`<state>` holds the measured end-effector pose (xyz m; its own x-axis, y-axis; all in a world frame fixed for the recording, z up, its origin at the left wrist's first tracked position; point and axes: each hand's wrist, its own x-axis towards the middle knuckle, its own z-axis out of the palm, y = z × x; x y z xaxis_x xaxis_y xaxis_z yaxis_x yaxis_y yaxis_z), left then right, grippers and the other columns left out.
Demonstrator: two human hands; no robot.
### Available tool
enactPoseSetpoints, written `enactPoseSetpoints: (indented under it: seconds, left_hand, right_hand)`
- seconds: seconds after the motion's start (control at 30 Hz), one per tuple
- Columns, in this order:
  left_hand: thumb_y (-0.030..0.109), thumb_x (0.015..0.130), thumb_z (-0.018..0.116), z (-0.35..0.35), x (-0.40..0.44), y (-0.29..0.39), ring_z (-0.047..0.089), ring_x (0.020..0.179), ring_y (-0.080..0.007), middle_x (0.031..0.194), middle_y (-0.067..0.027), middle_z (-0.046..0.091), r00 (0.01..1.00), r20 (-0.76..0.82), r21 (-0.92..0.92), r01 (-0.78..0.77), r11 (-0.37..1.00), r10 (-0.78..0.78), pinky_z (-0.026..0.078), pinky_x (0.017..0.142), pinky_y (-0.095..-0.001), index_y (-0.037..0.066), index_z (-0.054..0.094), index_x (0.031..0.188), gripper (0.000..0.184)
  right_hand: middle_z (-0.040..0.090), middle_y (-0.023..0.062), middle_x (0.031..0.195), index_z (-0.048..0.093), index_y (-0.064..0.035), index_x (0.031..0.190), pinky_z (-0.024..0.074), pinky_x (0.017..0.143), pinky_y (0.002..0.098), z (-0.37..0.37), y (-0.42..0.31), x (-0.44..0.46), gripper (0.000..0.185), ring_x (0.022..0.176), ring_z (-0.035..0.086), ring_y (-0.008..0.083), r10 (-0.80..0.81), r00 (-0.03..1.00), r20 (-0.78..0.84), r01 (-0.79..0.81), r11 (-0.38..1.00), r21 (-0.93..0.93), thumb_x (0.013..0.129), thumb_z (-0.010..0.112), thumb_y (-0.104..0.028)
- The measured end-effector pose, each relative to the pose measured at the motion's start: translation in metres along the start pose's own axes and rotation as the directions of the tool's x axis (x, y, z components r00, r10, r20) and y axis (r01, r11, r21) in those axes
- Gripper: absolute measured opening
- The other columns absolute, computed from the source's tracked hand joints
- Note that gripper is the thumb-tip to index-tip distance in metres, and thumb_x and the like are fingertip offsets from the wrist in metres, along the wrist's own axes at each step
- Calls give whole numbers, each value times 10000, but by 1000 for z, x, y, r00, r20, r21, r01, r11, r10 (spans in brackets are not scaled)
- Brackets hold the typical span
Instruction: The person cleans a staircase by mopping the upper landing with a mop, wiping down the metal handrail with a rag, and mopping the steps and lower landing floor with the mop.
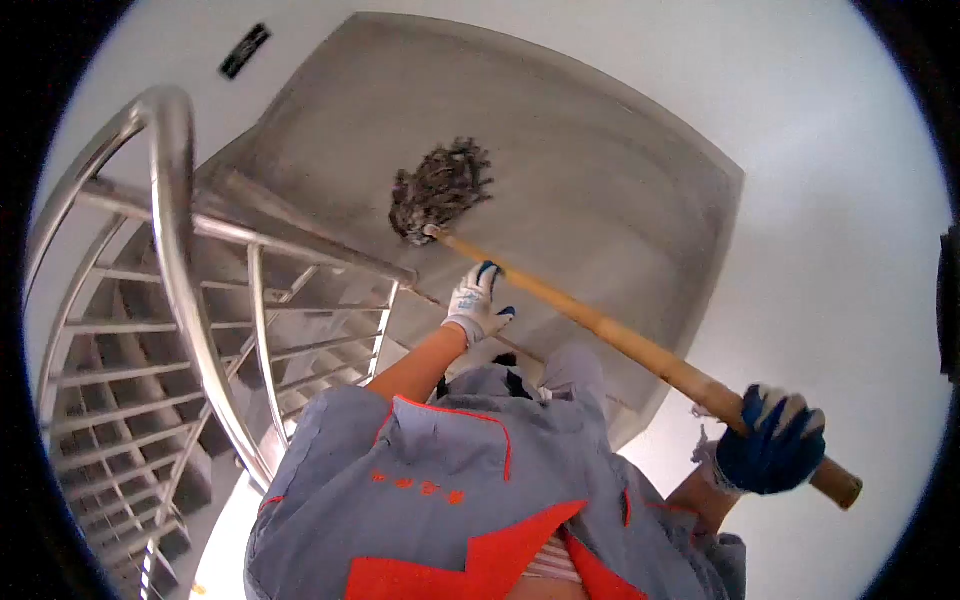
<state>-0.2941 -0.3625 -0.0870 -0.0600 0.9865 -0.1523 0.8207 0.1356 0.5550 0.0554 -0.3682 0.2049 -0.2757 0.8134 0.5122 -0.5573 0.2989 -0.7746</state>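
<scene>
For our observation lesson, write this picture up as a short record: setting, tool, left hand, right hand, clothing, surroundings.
Setting: grey stair landing
Tool: string mop, dark strands on the landing; wooden handle slanting up from them
Left hand: gloved, thumb and fingers spread beside the handle's lower part; contact unclear
Right hand: gloved, closed around the handle near its top end
Clothing: grey jacket, red trim
Surroundings: metal railing; white wall

Soft, fairly even light filled the view: the wall (840, 290) showed pale and bright, the floor (580, 110) a duller grey. The railing (175, 200) threw back hard glints — and white glare sat low at left. The lens bowed straight edges, black closed in the corners, and the mop (440, 190) looked slightly blurred.
</scene>
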Motion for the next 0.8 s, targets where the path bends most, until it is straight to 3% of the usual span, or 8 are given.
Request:
enactPoseSetpoints:
  seconds: [0.1,0.17,0.27,0.37,0.43,0.6,0.63,0.8]
  left_hand:
    - [359,651,772,21,7,8,433,1246,-339,1405,-146,379,982,-131,-7,-140,990,138,292,1071,-481,177,344,1393,876]
    - [353,650,762,19,21,22,460,1216,-318,1341,-106,472,977,-124,-31,-180,983,175,272,1068,-483,185,472,1310,740]
    - [304,670,722,68,40,35,498,1156,-269,1145,-20,606,989,123,-28,-81,996,84,279,1046,-462,189,644,1030,386]
    - [255,642,749,116,30,80,568,1038,-252,978,-11,656,958,-107,-3,-266,964,265,357,949,-457,177,649,864,256]
    - [242,637,735,103,24,126,571,1026,-243,991,-22,651,940,-59,-3,-336,942,335,352,959,-444,180,649,912,295]
    - [255,608,738,235,39,191,573,996,-235,955,-27,634,879,-11,-239,-464,853,476,366,943,-421,188,653,930,339]
    - [259,604,739,251,31,209,572,994,-232,949,-28,630,864,19,-256,-482,838,503,369,941,-418,188,653,936,349]
    - [331,677,729,268,-21,325,544,1055,-194,963,-34,623,726,173,-154,-647,747,665,371,947,-417,177,657,928,304]
  right_hand:
    - [563,23,777,511,-194,868,420,705,349,26,-7,-25,250,706,549,153,11,974,-225,-23,998,-52,967,435,-411]
    - [554,18,765,508,-190,861,416,705,353,22,-15,-32,263,695,536,151,83,980,-182,-104,989,-108,972,419,-411]
    - [519,6,736,473,-192,821,410,685,352,17,-31,-67,270,660,507,142,44,919,-391,-122,976,-179,981,402,-397]
    - [487,-5,718,441,-193,787,387,679,326,0,-69,-114,275,638,471,121,41,898,-438,-148,966,-213,986,384,-373]
    - [500,-11,748,443,-200,797,393,682,327,6,-86,-116,283,651,486,115,6,895,-445,-154,942,-297,993,353,-384]
    - [527,18,797,485,-152,892,443,762,248,10,-153,-168,295,736,533,122,-92,893,-440,-141,872,-468,946,509,-441]
    - [502,-42,587,505,-174,798,479,604,334,17,-145,-187,238,541,553,163,-333,716,-614,-114,811,-573,927,476,-372]
    - [469,-38,601,468,-177,727,404,648,372,37,-195,-220,350,565,490,165,-425,712,-559,-64,753,-654,913,464,-473]
